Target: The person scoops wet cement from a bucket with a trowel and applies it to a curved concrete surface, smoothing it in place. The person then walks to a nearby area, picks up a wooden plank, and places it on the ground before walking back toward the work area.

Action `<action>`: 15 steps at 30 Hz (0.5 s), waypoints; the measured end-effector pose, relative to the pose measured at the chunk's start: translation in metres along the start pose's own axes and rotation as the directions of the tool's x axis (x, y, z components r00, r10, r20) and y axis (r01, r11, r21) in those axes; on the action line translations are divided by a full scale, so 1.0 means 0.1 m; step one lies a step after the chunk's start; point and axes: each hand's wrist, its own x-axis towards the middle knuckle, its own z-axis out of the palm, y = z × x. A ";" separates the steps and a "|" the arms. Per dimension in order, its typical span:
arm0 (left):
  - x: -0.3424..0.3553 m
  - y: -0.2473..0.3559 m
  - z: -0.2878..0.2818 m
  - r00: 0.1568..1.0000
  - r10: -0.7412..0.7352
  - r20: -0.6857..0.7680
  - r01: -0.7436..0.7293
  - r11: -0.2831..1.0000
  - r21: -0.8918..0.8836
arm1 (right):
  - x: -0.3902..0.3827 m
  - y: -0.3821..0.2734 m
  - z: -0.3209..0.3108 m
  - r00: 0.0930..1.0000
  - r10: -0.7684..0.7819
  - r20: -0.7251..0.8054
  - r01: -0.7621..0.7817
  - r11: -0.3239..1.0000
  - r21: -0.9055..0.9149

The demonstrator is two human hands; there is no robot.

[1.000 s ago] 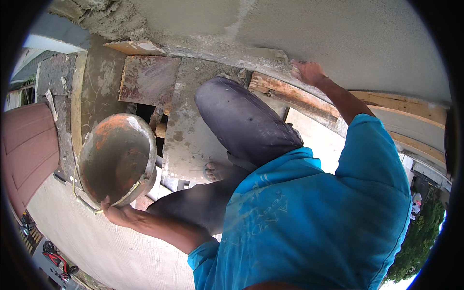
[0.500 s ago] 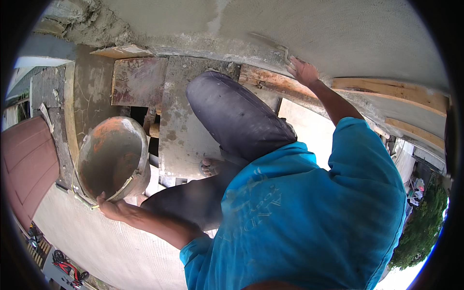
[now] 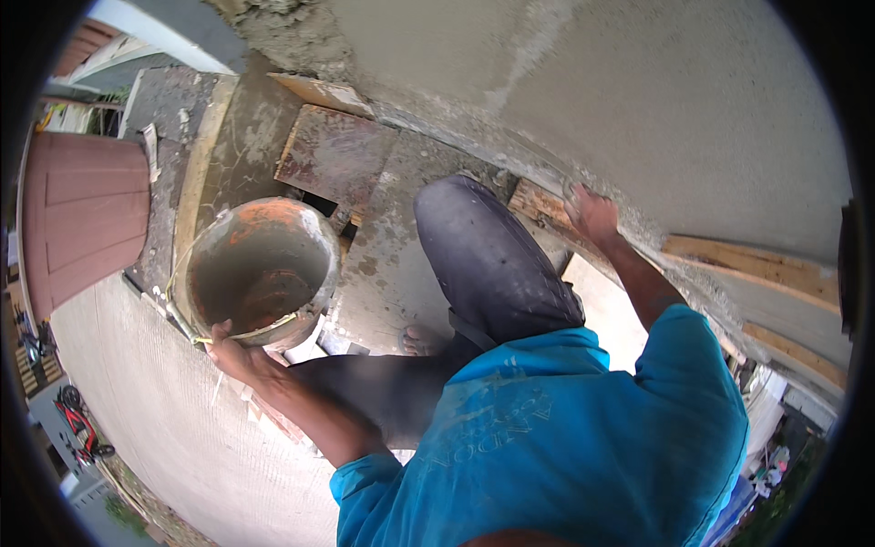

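My left hand [image 3: 235, 354] is closed on the near rim of a mortar-caked bucket [image 3: 314, 273], by its wire handle [image 3: 182, 321]. The bucket tips toward me; its hollow shows grey residue with orange patches and no clear load. At the foot of the grey plastered wall [image 3: 693, 118], my right hand [image 3: 592, 214] is closed around what looks like a trowel [image 3: 538, 153], seen nearly edge-on and lying along the wall's lower edge. The fingers hide most of its grip. My bent knee, in dark trousers [image 3: 492, 246], stands between the two hands.
Stained boards [image 3: 337, 150] lie beyond the bucket, with a dark gap [image 3: 319, 204] beside them. Wooden strips [image 3: 752, 266] run along the wall at right. A large pinkish-brown planter [image 3: 87, 214] stands at left. A red bicycle-like vehicle [image 3: 84, 428] sits at lower left.
My view has turned, so wall and bucket lie tilted and shifted right. More of the bucket's inside shows. Both hands keep their hold; the right hand stays at the wall's foot.
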 end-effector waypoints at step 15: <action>-0.18 0.09 0.14 0.998 0.058 -0.010 -0.059 0.995 -0.081 | 0.36 -0.52 -0.18 0.995 -0.097 0.004 0.096 0.987 0.128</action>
